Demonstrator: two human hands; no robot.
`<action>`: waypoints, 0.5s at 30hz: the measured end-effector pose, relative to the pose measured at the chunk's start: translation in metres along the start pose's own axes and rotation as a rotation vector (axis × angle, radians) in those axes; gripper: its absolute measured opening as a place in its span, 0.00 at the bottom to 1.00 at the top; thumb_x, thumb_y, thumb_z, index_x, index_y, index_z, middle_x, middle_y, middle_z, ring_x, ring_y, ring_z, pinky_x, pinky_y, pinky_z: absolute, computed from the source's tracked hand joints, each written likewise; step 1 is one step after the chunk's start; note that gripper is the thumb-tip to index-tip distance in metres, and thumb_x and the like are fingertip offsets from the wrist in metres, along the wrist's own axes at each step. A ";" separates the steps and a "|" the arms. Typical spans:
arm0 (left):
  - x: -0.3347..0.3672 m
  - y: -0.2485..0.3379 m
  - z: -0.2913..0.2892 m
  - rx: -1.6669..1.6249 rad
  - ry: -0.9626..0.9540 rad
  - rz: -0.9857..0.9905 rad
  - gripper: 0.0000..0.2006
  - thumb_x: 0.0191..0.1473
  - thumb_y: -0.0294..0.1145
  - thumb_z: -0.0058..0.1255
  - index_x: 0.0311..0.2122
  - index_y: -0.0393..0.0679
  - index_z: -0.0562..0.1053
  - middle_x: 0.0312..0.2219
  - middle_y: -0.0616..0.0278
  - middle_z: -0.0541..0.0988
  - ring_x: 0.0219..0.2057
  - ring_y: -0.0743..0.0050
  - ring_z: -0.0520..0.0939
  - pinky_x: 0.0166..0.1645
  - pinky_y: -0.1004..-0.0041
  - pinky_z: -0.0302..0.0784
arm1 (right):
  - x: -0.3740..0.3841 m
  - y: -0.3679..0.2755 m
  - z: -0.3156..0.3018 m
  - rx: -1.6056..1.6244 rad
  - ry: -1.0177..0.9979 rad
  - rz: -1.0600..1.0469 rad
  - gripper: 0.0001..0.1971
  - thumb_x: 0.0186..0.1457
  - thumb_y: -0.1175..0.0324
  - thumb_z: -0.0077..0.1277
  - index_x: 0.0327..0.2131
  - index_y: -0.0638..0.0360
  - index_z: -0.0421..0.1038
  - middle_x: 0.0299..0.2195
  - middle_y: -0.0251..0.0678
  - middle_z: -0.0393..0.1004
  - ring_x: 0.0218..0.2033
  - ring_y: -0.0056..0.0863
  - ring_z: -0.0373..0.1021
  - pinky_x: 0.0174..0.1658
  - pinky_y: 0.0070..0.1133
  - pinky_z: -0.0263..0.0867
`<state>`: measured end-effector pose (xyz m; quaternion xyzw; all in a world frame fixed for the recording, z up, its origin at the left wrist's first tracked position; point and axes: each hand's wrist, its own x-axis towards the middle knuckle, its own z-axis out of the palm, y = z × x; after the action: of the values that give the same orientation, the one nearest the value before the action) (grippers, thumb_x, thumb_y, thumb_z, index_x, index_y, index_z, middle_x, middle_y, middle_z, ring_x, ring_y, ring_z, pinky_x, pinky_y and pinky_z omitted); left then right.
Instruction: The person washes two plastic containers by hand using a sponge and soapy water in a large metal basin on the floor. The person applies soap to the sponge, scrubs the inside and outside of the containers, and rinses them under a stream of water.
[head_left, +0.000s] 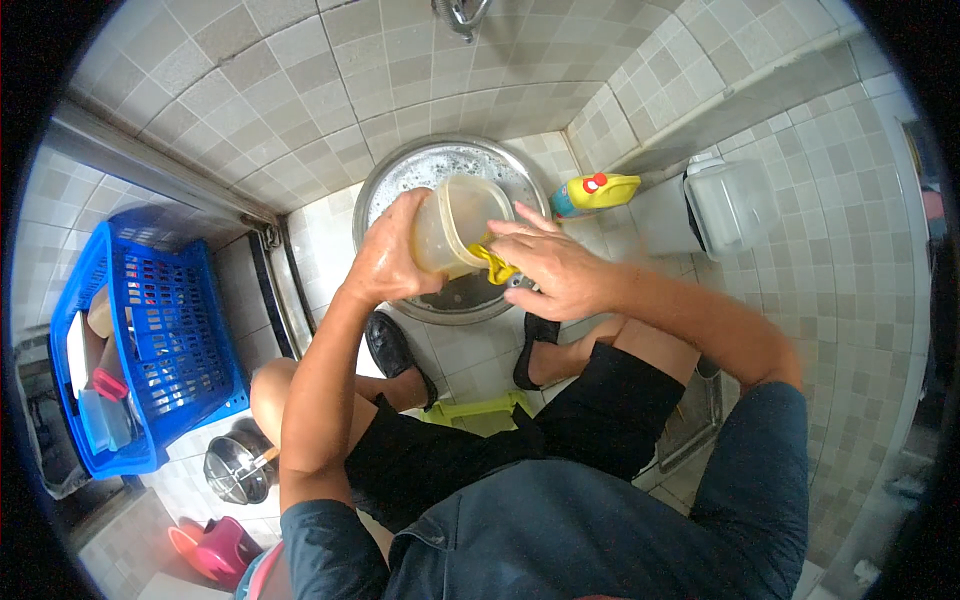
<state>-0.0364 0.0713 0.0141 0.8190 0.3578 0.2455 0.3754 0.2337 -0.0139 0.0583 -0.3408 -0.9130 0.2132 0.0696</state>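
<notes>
My left hand [388, 250] is wrapped round the side of a translucent plastic container [440, 228], tilted with its open mouth toward the right. Against the near rim of that mouth, my right hand [555, 268] holds a yellow and grey scrubber [490, 264] between thumb and fingers. Part of the scrubber is hidden by the fingers, and its exact kind is hard to make out. Both hands are over a wide round metal basin [372, 190] holding foamy water [440, 168].
A yellow bottle [605, 192] with a red cap lies right of the basin, near a lidded bin [735, 208]. At left are a blue basket [165, 330] of kitchen things and a metal pot [235, 470]. A green stool [475, 412] is beneath me; a tap [462, 18] is above.
</notes>
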 end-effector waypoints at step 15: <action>0.000 -0.013 0.003 -0.176 0.039 -0.161 0.50 0.26 0.35 0.71 0.61 0.36 0.63 0.50 0.45 0.76 0.54 0.49 0.77 0.62 0.62 0.71 | 0.026 -0.009 0.027 0.070 0.632 0.131 0.10 0.62 0.74 0.50 0.46 0.64 0.74 0.44 0.46 0.78 0.55 0.45 0.72 0.66 0.51 0.54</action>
<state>-0.0392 0.0762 0.0025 0.7464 0.4068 0.2611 0.4575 0.2016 -0.0122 0.0374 -0.4457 -0.8144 0.1324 0.3473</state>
